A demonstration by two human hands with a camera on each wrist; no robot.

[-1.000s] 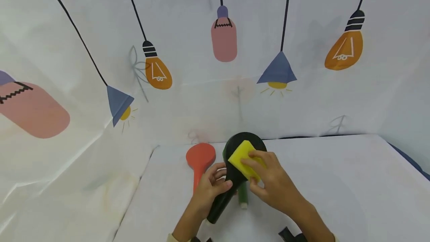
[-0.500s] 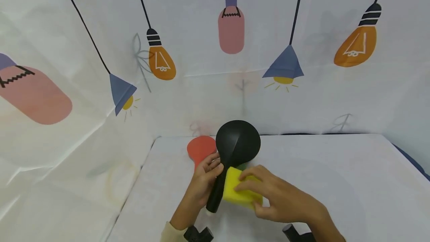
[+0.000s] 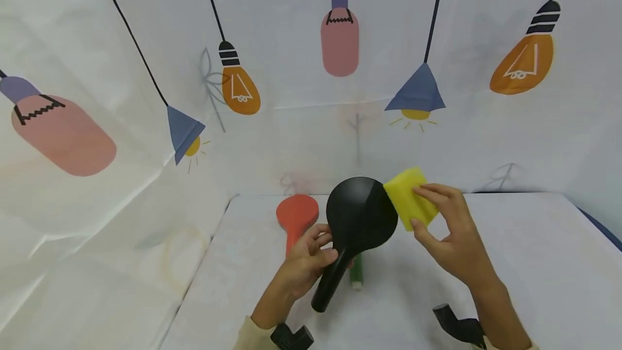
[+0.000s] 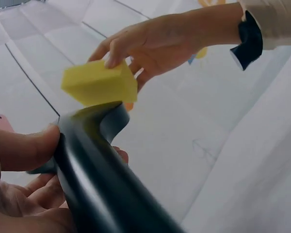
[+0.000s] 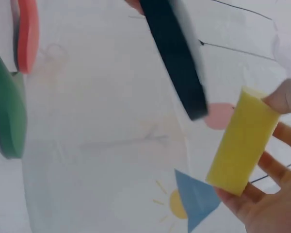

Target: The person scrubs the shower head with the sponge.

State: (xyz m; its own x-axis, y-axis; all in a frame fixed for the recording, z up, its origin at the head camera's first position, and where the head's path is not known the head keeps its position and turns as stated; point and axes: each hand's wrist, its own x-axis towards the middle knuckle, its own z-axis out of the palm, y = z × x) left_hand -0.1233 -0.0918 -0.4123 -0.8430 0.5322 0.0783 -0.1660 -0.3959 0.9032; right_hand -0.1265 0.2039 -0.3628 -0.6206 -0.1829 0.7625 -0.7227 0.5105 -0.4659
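My left hand (image 3: 307,257) holds a black paddle (image 3: 362,214) by the top of its handle, thumb across the front. The paddle has a round, thick-edged head and is tilted, handle toward me. At the right rim of the head, my right hand (image 3: 454,234) pinches a yellow sponge (image 3: 410,199) between thumb and fingers. In the left wrist view the sponge (image 4: 99,83) is just above the far end of the paddle (image 4: 94,170). From the right wrist, the sponge (image 5: 245,143) shows a gap from the paddle's edge (image 5: 177,58).
A red paddle (image 3: 296,214) lies on the white table (image 3: 486,263), left of the black one. Behind the black paddle lies a green one, its handle (image 3: 357,273) showing below. A white sheet printed with lamps (image 3: 415,93) hangs at the table's back.
The sponge in my right hand went from the paddle's face down beside the handle, then up to the right of the head. My left hand keeps its hold, tilting the paddle.
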